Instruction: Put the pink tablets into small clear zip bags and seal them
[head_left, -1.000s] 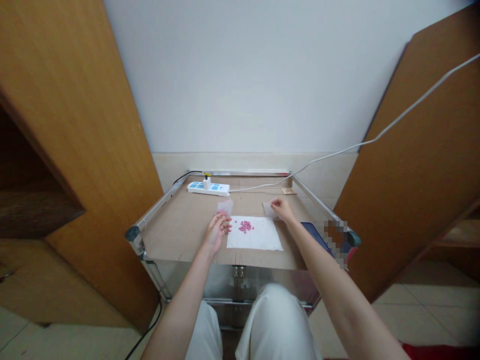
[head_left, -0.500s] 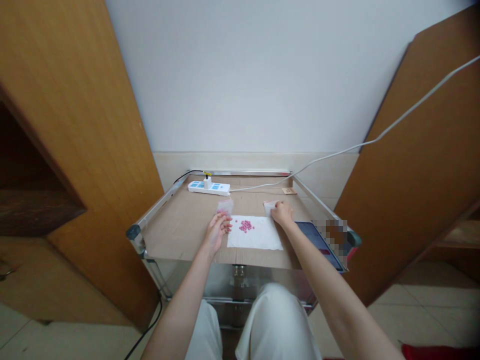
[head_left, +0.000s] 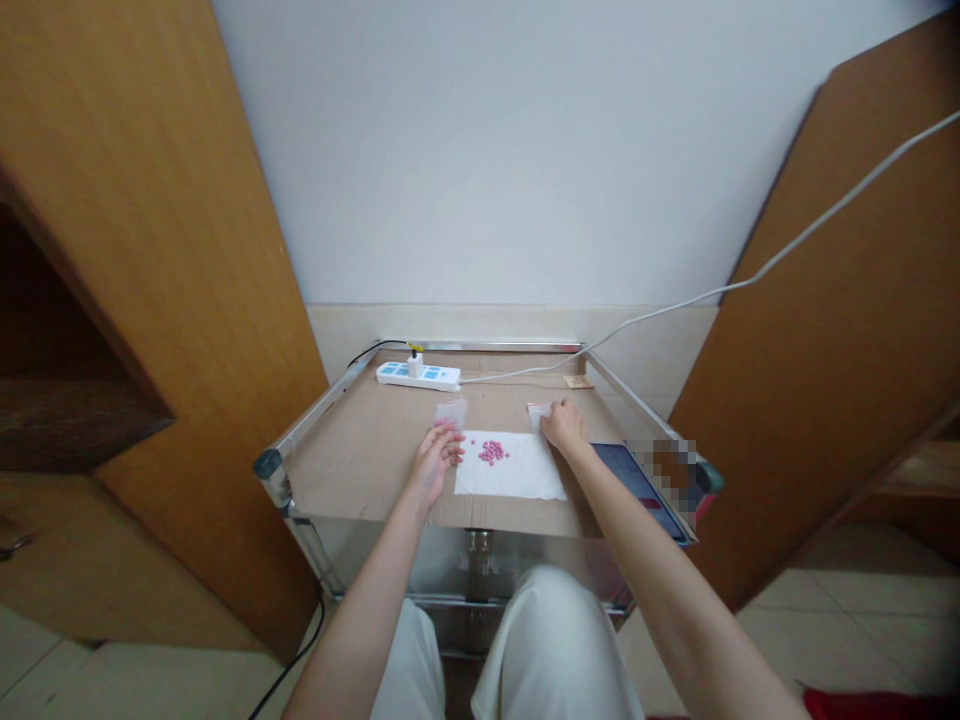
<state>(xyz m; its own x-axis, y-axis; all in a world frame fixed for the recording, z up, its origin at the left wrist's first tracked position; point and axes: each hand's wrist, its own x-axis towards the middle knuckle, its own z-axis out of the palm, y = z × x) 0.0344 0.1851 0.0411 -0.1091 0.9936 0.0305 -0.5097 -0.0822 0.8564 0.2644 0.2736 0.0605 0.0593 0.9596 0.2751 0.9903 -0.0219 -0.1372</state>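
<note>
A small heap of pink pills (head_left: 492, 451) lies on a white sheet of paper (head_left: 517, 475) on the cardboard-covered cart top (head_left: 360, 455). My left hand (head_left: 433, 460) rests at the paper's left edge, fingers curled round a small clear bag (head_left: 451, 412) that sticks up from them. My right hand (head_left: 563, 424) sits at the paper's far right corner, fingers closed on another small clear bag (head_left: 536, 414) lying on the cart.
A white power strip (head_left: 418, 375) with a plug and cables lies at the back of the cart. A dark blue tablet (head_left: 637, 480) lies at the right edge. Wooden panels (head_left: 135, 250) stand on both sides, and the cart has metal rails (head_left: 307, 415).
My right hand has drawn slightly back toward the paper's corner, over the small bag. My left hand has stayed almost still.
</note>
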